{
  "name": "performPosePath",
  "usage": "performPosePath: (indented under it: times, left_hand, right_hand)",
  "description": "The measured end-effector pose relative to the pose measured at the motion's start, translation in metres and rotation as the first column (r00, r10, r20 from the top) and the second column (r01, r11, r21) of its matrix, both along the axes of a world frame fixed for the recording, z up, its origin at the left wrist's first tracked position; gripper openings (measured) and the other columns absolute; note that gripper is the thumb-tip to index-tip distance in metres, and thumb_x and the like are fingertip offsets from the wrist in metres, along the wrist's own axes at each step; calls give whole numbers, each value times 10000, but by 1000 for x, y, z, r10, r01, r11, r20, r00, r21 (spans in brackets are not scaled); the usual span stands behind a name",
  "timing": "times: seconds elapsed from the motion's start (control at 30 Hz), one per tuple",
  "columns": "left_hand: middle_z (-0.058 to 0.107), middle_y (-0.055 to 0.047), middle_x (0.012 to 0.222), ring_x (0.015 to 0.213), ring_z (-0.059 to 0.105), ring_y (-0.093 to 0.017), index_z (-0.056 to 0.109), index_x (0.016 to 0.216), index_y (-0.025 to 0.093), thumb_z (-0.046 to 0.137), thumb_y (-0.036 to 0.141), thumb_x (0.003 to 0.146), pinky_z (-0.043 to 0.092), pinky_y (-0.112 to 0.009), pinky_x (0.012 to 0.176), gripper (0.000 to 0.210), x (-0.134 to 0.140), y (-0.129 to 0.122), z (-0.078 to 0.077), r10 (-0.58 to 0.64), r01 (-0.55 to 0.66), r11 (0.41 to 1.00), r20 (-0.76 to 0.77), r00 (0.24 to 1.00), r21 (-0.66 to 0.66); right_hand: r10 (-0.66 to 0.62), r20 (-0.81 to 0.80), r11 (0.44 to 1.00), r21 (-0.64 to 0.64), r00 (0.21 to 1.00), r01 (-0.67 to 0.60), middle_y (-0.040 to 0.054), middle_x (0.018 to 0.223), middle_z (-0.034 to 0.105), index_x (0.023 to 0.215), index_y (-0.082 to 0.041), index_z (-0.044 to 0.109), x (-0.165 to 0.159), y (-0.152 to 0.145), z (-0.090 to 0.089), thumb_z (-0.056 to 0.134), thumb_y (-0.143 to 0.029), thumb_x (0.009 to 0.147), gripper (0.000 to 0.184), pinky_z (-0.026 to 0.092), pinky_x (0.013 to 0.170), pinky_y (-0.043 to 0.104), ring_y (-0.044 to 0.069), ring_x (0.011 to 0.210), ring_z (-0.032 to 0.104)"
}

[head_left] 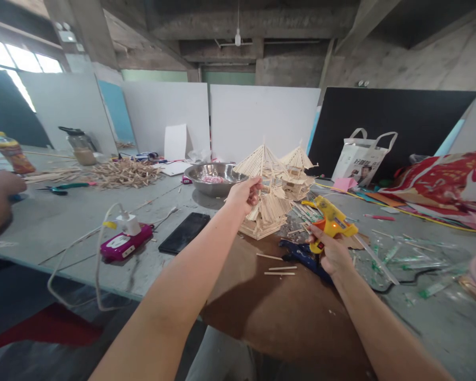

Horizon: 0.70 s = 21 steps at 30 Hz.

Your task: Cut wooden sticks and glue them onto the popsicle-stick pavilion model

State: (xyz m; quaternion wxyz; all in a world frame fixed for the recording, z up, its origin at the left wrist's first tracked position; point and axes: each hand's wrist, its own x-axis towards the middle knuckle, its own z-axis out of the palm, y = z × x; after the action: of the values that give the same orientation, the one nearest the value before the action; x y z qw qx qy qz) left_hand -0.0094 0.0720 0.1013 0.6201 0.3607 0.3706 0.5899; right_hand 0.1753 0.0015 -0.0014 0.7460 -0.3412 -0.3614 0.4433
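My left hand (244, 197) reaches to the front of a small pavilion model (267, 209) built of thin wooden sticks. Its fingers are pinched together at the model's near side; what is between them, if anything, is too small to make out. My right hand (335, 254) grips a yellow hot glue gun (330, 217) by its handle, nozzle toward the model, with a clear glue stick (376, 260) poking out of its back. A second stick-built tower (295, 177) stands behind. Loose sticks (281, 273) lie on the brown board (262, 312) below.
A steel bowl (210, 182), a black phone (184, 233) and a purple power strip (125, 243) stand left of the model. Glue sticks and clear wrappers (416, 263) lie right. A stick pile (125, 173) and another person's blurred hand (0, 198) are at far left.
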Motion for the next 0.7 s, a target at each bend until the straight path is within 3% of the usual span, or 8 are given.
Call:
performPosePath:
  times: [0.7]
  left_hand:
    - [511, 19, 449, 281, 269, 0, 557, 593, 117, 631, 204, 591, 131, -176, 321, 115, 0, 4, 2, -6, 6, 1000, 30, 1000, 0]
  right_hand:
    - [11, -26, 1000, -10, 1000, -12, -19, 564, 617, 667, -155, 555, -2, -1, 0, 743, -267, 479, 289, 409, 390, 192, 59, 378, 485]
